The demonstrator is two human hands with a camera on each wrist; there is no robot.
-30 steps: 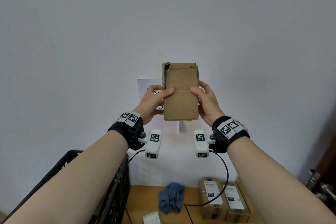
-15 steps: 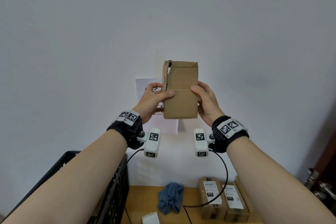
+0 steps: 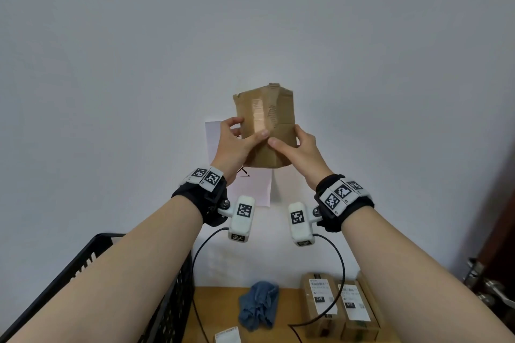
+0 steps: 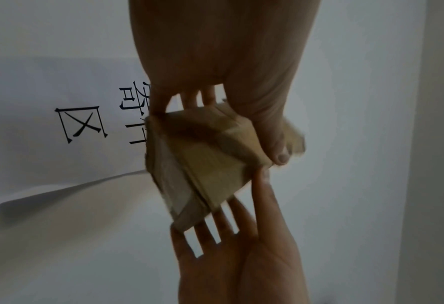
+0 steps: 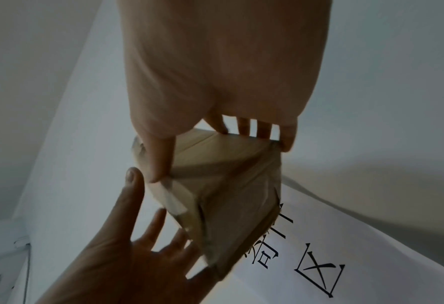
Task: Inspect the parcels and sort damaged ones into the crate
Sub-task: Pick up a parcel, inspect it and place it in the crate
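The cardboard parcel (image 3: 265,127) is held up in the air in front of the white wall (image 3: 111,64), well above the table (image 3: 220,303), standing roughly upright and turned so a taped face looks at the head camera. Its top edge is ragged, with a torn flap and scuffed tape, which I judge to be damage. The left hand (image 3: 237,145) grips the parcel's left side, thumb across the front and fingers behind; the right hand (image 3: 299,150) grips the right lower part the same way. The step in hand looks like inspection by turning. To do it well, each face and corner should come round to the eyes in turn, one hand keeping its hold while the other shifts, with light pressure so the weak top is not crushed further. If the tear is confirmed, the parcel belongs in the black crate (image 3: 92,253), which stands at the table's left edge. Near the table's back edge lies a crumpled blue cloth (image 3: 259,305); toward the right corner two labelled parcels (image 3: 338,305) lie side by side, touching. A printed paper sheet (image 3: 259,189) hangs on the wall behind the hands.
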